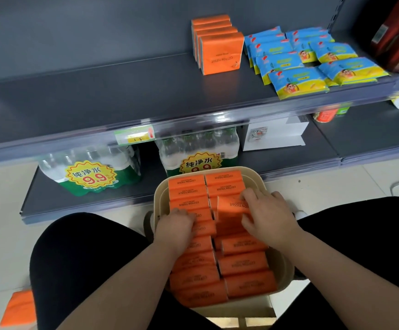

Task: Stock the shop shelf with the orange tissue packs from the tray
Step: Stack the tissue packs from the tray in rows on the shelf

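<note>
**A:** What are the fingers doing?

**B:** On the right hand, the fingers are curled over the far edge of one raised pack, with the thumb on its near side. It's clamped and tipped up out of the right column. The left hand lies knuckles-up on the left column. Its fingertips are buried among the packs, so I can't tell whether it grips one or only steadies them.

**A:** And around the hands?

**B:** There's a beige tray at lower centre, between the knees, with two columns of orange packs, nearly full. One stray pack lies on the floor at lower left.

**A:** Where do they go?

**B:** On the grey shelf across the upper half. A short orange row stands there at upper centre, just beside the blue packs. The stretch to its left is bare.

**A:** So which step is this?

**B:** Picking, I'd say, early in the job. Next the pack has to come clear of its neighbours, go up over the shelf lip and be stood on edge against the row, facing the same way.
</note>
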